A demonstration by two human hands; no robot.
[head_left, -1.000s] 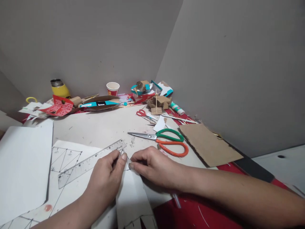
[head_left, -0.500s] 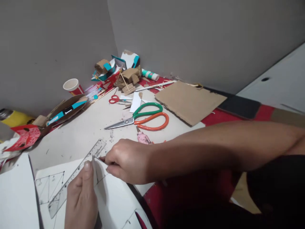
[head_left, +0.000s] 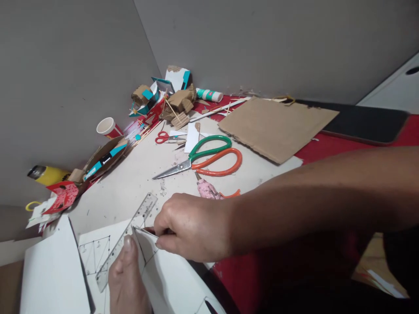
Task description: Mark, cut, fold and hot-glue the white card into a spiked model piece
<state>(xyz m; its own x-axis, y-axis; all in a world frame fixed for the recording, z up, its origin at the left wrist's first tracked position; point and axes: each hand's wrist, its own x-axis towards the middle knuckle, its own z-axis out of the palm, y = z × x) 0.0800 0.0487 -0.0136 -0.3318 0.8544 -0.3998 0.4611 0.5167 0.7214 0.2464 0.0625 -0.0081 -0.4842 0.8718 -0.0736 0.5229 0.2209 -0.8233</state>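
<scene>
A white sheet point(head_left: 176, 279) with drawn black lines stands raised and bent between my hands. My right hand point(head_left: 196, 226) pinches its upper edge, thumb on the near face and the other fingertips hidden behind. Against the sheet's left edge, my left hand point(head_left: 126, 279) is closed with its thumb pointing up; its fingertips are partly hidden. A clear ruler point(head_left: 144, 209) lies slantwise beside my left hand, over a flat paper with a drawn grid point(head_left: 94, 255).
Large scissors point(head_left: 193, 161) with green and orange handles lie beyond my right hand, near a pink-wrapped tool point(head_left: 207, 188). Behind are a cardboard piece point(head_left: 275, 126), small red scissors point(head_left: 162, 137), a paper cup point(head_left: 109, 127) and cardboard scraps point(head_left: 178, 102). A yellow bottle point(head_left: 50, 175) lies left.
The view has turned left, so everything appears further right. My left thumb sits slightly lower against the sheet's corner. My right hand keeps its pinch.
</scene>
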